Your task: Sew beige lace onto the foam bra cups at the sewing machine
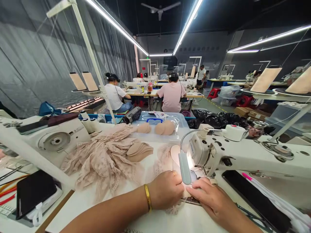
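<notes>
Beige lace fabric (164, 158) lies at lower centre of the frame, reaching toward the white sewing machine (245, 147) at right. Over it, the left hand (167, 190) has its fingers curled together, while the right hand (211, 197) stretches its fingers beside the grey lamp (185, 170); I cannot tell whether either pinches cloth. A lace heap (103, 158) and stacked beige pads (139, 152) fill centre left.

The ten o'clock side is covered by a grey curtain (57, 58); at twelve, a fan (159, 11) is flanked by lit tubes (188, 26).
</notes>
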A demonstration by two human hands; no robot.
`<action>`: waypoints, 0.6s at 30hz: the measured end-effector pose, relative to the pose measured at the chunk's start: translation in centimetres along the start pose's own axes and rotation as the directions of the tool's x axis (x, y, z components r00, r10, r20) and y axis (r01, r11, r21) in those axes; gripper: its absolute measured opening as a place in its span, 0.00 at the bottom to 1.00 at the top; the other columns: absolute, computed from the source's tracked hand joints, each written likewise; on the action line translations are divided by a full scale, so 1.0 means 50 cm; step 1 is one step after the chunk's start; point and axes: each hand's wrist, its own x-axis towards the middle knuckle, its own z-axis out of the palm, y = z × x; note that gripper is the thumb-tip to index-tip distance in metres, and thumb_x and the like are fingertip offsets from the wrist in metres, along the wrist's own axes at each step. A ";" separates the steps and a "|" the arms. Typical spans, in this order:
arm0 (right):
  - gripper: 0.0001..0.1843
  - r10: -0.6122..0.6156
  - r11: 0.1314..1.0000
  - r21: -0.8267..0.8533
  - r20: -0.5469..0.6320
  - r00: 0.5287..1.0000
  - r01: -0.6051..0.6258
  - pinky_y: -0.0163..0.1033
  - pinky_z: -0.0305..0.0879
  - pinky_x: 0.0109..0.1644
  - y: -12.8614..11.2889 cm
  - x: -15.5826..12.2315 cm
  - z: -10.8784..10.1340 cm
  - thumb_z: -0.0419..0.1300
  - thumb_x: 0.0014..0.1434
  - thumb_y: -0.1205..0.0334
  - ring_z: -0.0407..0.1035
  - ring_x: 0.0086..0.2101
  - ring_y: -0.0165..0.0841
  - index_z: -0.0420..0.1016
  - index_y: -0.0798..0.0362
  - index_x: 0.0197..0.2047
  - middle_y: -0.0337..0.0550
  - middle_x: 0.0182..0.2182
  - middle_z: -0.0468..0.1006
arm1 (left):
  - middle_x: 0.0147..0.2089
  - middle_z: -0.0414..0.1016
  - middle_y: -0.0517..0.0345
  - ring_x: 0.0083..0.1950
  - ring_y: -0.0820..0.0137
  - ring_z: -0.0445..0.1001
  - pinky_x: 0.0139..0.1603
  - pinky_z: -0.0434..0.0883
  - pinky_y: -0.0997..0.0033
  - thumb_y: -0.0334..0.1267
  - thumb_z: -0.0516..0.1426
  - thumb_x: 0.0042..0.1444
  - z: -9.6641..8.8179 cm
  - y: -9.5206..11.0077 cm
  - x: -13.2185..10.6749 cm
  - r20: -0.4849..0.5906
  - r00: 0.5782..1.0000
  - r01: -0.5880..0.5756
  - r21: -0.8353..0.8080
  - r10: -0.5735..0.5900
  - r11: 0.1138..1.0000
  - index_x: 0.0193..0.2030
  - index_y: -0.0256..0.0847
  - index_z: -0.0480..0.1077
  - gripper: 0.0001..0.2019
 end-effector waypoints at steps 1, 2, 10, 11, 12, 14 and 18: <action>0.30 -0.022 1.000 -0.010 0.020 1.000 0.022 0.43 0.77 0.45 -0.005 0.001 -0.007 0.54 0.70 0.73 0.77 0.45 0.40 0.74 0.37 0.69 0.47 0.49 0.84 | 0.36 0.74 0.52 0.37 0.64 0.70 0.35 0.63 0.61 0.35 0.58 0.66 0.001 0.002 -0.001 -0.022 1.000 0.003 -0.007 -0.003 1.000 0.30 0.40 0.69 0.11; 0.31 -0.039 0.999 -0.009 0.039 0.998 0.039 0.42 0.76 0.44 -0.009 0.003 -0.013 0.53 0.69 0.74 0.77 0.43 0.39 0.74 0.38 0.68 0.46 0.47 0.83 | 0.37 0.75 0.52 0.38 0.64 0.70 0.36 0.64 0.61 0.35 0.58 0.67 0.002 0.004 -0.002 -0.031 1.000 0.004 -0.015 -0.005 1.000 0.31 0.41 0.70 0.11; 0.33 -0.002 1.000 -0.008 0.100 0.995 0.002 0.42 0.74 0.41 -0.009 -0.002 -0.023 0.53 0.70 0.74 0.76 0.38 0.39 0.69 0.34 0.70 0.44 0.46 0.82 | 0.35 0.73 0.52 0.36 0.63 0.66 0.34 0.59 0.59 0.40 0.57 0.68 -0.003 0.014 0.009 0.015 0.998 0.063 -0.021 -0.063 0.998 0.35 0.42 0.69 0.09; 0.31 0.002 1.000 -0.011 0.100 0.995 0.000 0.42 0.74 0.41 -0.009 -0.002 -0.023 0.53 0.70 0.74 0.76 0.38 0.39 0.71 0.35 0.69 0.44 0.46 0.82 | 0.35 0.72 0.52 0.35 0.63 0.65 0.34 0.58 0.59 0.40 0.57 0.68 -0.003 0.015 0.011 0.009 0.998 0.064 -0.020 -0.064 0.998 0.35 0.42 0.69 0.09; 0.30 0.000 1.000 -0.013 0.097 0.995 0.001 0.41 0.74 0.41 -0.010 -0.001 -0.024 0.52 0.70 0.74 0.76 0.38 0.39 0.73 0.36 0.67 0.44 0.45 0.82 | 0.34 0.72 0.52 0.34 0.64 0.64 0.33 0.58 0.59 0.40 0.57 0.68 -0.004 0.017 0.012 0.000 0.998 0.063 -0.020 -0.063 0.998 0.35 0.42 0.69 0.09; 0.27 -0.012 1.000 -0.018 0.086 0.996 0.014 0.40 0.74 0.40 -0.013 0.003 -0.028 0.52 0.69 0.75 0.76 0.37 0.38 0.75 0.40 0.63 0.45 0.44 0.82 | 0.33 0.70 0.53 0.33 0.64 0.63 0.33 0.57 0.59 0.39 0.56 0.68 -0.004 0.018 0.013 -0.025 0.998 0.057 -0.020 -0.057 0.998 0.34 0.42 0.68 0.09; 0.25 -0.028 0.999 -0.025 0.083 0.996 0.031 0.39 0.74 0.39 -0.021 0.014 -0.040 0.51 0.69 0.75 0.75 0.37 0.37 0.76 0.42 0.60 0.45 0.43 0.82 | 0.33 0.68 0.55 0.33 0.65 0.62 0.33 0.56 0.60 0.37 0.57 0.66 0.005 0.018 0.011 -0.098 0.995 0.034 -0.006 -0.035 0.999 0.35 0.41 0.68 0.07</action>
